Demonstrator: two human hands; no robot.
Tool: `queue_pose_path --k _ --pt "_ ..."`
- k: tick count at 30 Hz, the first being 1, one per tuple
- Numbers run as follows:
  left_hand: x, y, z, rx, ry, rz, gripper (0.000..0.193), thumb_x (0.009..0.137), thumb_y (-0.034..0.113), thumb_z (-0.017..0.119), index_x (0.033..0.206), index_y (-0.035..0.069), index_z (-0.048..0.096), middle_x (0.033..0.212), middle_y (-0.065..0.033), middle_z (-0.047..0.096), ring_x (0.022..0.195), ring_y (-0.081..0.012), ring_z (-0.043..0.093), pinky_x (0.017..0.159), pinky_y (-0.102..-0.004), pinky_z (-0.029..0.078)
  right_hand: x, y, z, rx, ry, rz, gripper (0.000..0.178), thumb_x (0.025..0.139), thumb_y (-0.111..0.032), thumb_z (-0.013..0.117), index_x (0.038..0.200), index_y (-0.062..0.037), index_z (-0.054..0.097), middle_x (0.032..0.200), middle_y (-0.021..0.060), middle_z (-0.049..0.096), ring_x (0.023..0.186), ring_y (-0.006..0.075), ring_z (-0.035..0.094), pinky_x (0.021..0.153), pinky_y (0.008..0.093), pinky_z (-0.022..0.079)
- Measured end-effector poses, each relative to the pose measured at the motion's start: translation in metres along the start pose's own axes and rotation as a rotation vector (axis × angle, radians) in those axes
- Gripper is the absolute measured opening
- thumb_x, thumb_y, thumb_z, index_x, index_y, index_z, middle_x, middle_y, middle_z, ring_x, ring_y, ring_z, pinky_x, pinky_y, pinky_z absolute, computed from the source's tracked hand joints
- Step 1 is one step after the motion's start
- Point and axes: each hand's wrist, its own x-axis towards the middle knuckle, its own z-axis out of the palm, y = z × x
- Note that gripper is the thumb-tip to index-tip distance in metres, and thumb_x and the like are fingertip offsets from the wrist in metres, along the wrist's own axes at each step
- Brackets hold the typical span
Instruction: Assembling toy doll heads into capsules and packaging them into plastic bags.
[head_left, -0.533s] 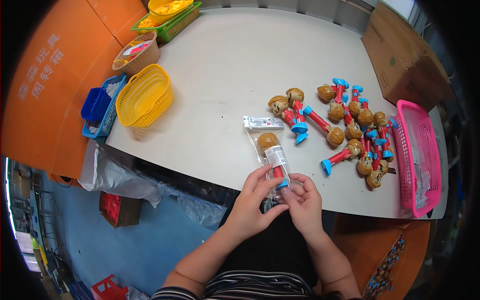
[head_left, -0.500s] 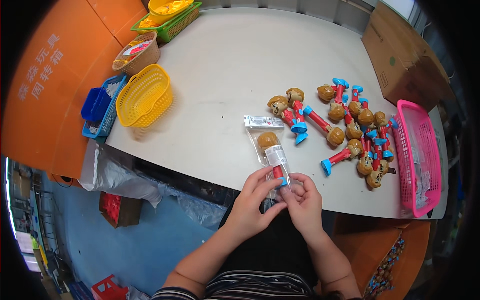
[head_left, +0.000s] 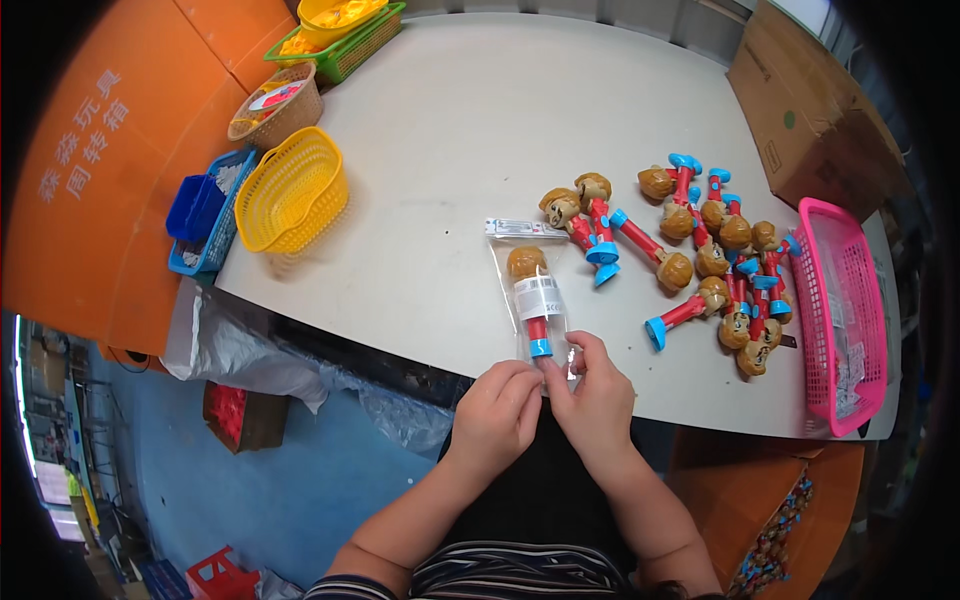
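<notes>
A clear plastic bag (head_left: 507, 300) with a white printed header lies at the table's near edge. Inside it is a toy figure (head_left: 527, 262) with a brown round head, a red shaft and a blue base, a white label across its middle. My left hand (head_left: 497, 408) has its fingers curled together at the bag's lower end, pinching the plastic. Beside it my right hand (head_left: 592, 395) holds the same end, its thumb against the bag under the blue base and its index finger raised along the side. Several similar unbagged toy figures (head_left: 690, 310) lie to the right.
A pink basket (head_left: 812, 300) with clear bags stands at the right edge, a cardboard box (head_left: 800, 110) behind it. At left are a yellow basket (head_left: 250, 215), a blue basket (head_left: 213, 255) and a tan basket (head_left: 305, 112). An orange bin (head_left: 830, 490) with more figures sits below right.
The toy has moved up inside the bag, away from my hands, and stands straighter. Both hands have slid to the bag's lower end; my left fingers have curled in.
</notes>
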Motion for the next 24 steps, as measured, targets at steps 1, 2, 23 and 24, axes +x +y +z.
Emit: queue_pose_path --k 1,2,23,24 --pt "0.000 0.000 0.000 0.007 0.007 0.017 0.017 0.073 -0.003 0.071 0.087 0.001 0.064 0.091 -0.0120 0.063 0.079 -0.0291 0.064 0.071 -0.0347 0.053 0.001 0.000 0.000 -0.016 -0.021 0.009 0.039 0.081 -0.019 0.073 0.113 -0.0042 0.057 0.070 0.0070 0.061 0.057 0.0259 0.062 0.050 0.0349 0.047" --pt "0.000 -0.001 0.000 0.007 0.007 0.017 0.017 0.073 -0.003 0.071 0.087 0.001 0.064 0.091 -0.0120 0.063 0.079 -0.0291 0.064 0.071 -0.0347 0.053 0.002 0.000 0.001 -0.016 -0.020 0.009 0.039 0.081 -0.019 0.073 0.113 -0.0042 0.057 0.070 0.0070 0.061 0.057 0.0259 0.062 0.050 0.0349 0.047" --pt "0.011 -0.057 -0.043 0.124 -0.260 0.545 0.037 0.073 0.009 0.074 0.108 0.011 0.065 0.127 -0.0152 0.056 0.113 -0.0346 0.058 0.092 -0.0484 0.049 0.023 0.041 -0.051 -0.150 -0.311 -0.919 0.031 0.071 -0.014 0.077 0.100 -0.0137 0.065 0.132 0.0156 0.052 0.113 0.0329 0.056 0.091 0.0442 0.047" --pt "0.011 -0.059 -0.042 0.095 -0.244 0.574 0.030 0.074 0.008 0.073 0.102 0.007 0.064 0.121 -0.0149 0.059 0.111 -0.0344 0.060 0.091 -0.0479 0.050 0.025 0.041 -0.049 -0.147 -0.328 -0.953 0.024 0.072 -0.012 0.075 0.093 -0.0116 0.064 0.131 0.0143 0.055 0.113 0.0316 0.056 0.091 0.0442 0.047"
